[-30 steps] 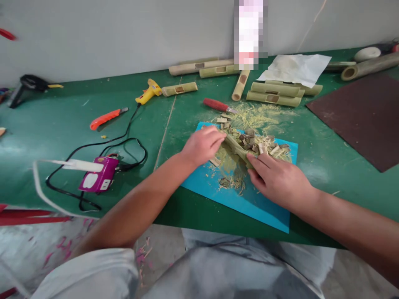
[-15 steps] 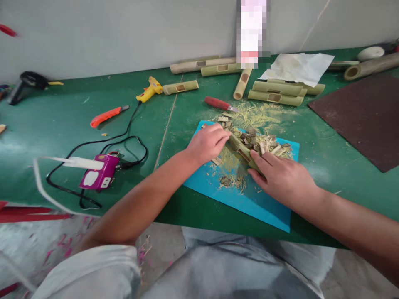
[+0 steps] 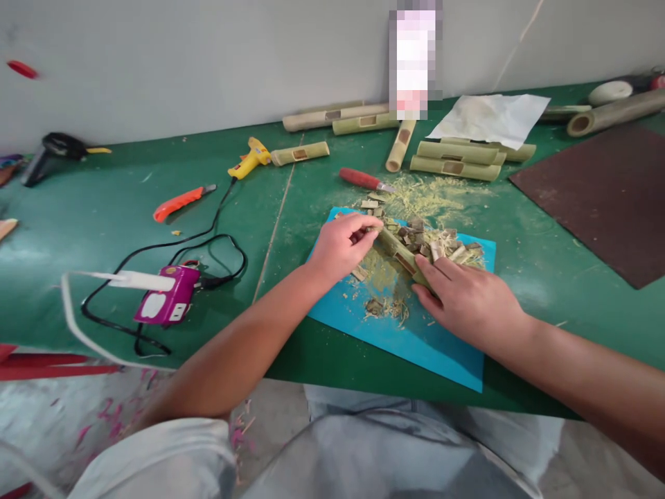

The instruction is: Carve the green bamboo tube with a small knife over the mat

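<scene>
A bamboo tube (image 3: 395, 249) with a rectangular slot lies slanted over a blue sheet (image 3: 447, 364). My right hand (image 3: 465, 294) grips its lower right end, thumb and fingers around it. At the upper left end, my left hand (image 3: 346, 244) has its thumb and forefinger pinched together; what is between them is too small to make out. Bamboo chips and shavings (image 3: 415, 235) are heaped behind the tube, and a smaller clump (image 3: 382, 306) lies in front of it.
Behind the sheet is a red-handled knife (image 3: 361, 179). Slotted bamboo tubes (image 3: 454, 168) and white paper (image 3: 483, 119) lie farther back. To the left are an orange cutter (image 3: 179, 204), yellow glue gun (image 3: 250, 159) and purple power strip (image 3: 166, 294) with cords. A brown board (image 3: 603, 201) sits right.
The camera view has shifted slightly. My left fingertips have moved a little at the tube's upper end; my right hand keeps its grip.
</scene>
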Demonstrator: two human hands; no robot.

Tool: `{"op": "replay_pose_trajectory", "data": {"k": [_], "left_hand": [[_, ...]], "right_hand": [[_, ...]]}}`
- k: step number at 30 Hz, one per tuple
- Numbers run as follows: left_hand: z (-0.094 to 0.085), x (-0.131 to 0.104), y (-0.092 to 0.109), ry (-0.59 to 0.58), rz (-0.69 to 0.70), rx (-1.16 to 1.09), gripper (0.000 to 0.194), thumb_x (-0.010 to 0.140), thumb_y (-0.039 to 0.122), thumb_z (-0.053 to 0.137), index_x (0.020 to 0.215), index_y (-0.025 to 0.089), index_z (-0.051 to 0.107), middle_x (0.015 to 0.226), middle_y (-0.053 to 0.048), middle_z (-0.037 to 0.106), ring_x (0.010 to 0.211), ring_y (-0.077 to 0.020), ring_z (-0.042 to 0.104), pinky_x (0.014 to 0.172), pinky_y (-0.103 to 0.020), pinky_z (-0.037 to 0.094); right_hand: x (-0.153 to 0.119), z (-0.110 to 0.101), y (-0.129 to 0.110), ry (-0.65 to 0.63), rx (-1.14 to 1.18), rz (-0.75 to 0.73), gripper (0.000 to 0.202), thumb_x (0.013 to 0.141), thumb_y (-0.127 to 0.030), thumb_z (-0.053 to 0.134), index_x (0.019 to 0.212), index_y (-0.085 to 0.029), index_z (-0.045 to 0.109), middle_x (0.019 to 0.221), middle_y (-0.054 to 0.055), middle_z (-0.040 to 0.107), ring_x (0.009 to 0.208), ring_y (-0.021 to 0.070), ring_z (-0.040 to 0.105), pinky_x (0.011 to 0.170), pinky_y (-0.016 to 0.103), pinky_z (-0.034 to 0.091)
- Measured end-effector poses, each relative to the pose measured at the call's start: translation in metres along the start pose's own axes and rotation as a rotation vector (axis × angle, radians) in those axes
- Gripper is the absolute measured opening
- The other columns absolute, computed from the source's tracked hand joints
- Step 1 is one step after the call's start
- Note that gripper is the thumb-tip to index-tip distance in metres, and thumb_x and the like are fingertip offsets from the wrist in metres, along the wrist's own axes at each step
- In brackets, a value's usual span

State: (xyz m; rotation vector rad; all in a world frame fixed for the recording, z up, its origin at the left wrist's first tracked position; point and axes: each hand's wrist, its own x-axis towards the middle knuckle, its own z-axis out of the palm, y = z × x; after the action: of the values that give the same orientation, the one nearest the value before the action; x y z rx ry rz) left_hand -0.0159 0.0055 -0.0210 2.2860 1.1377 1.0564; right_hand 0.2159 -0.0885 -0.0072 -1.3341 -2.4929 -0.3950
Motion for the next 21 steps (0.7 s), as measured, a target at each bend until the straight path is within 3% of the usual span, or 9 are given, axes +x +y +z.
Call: {"op": "replay_pose_trajectory", "data": {"k": [5,10,15,21], "left_hand": [[0.005,-0.004,-0.002,0.008,-0.077,-0.091,0.020,0.091,0.019,0.064,0.111,0.015,0.066,0.078,-0.001,0.067,0.060,-0.0084,0.059,0.059,-0.021,0.052],[0.000,-0.002,-0.002,0.097,0.018,0.119,0.005,0.090,0.014,0.064,0.093,0.015,0.067,0.081,-0.002,0.069,0.068,-0.0096,0.062,0.067,-0.021,0.052],[-0.008,0.000,-0.005,0.005,0.174,0.294,0.011,0.094,0.018,0.059,0.096,0.018,0.070,0.094,-0.005,0.071,0.082,-0.0134,0.065,0.074,-0.024,0.052],[-0.010,-0.003,-0.009,-0.090,0.185,0.229,0.014,0.093,0.028,0.066,0.103,0.019,0.071,0.085,-0.003,0.072,0.068,-0.0104,0.062,0.067,-0.023,0.051]], "right_hand": [[0.001,-0.001,0.000,0.007,-0.006,-0.003,0.037,0.098,-0.030,0.049,0.119,-0.007,0.070,0.079,0.006,0.070,0.057,0.0144,0.059,0.055,0.030,0.038],[0.001,0.001,-0.001,0.043,-0.027,-0.014,0.036,0.097,-0.031,0.052,0.117,-0.007,0.071,0.078,0.005,0.069,0.056,0.0152,0.060,0.054,0.031,0.039],[0.001,0.001,-0.001,0.055,-0.034,-0.018,0.036,0.096,-0.032,0.053,0.116,-0.008,0.071,0.077,0.004,0.069,0.056,0.0155,0.061,0.054,0.031,0.040],[0.001,0.000,0.000,0.057,-0.033,-0.024,0.035,0.097,-0.030,0.052,0.116,-0.007,0.070,0.078,0.004,0.069,0.059,0.0154,0.062,0.056,0.030,0.042]]}}
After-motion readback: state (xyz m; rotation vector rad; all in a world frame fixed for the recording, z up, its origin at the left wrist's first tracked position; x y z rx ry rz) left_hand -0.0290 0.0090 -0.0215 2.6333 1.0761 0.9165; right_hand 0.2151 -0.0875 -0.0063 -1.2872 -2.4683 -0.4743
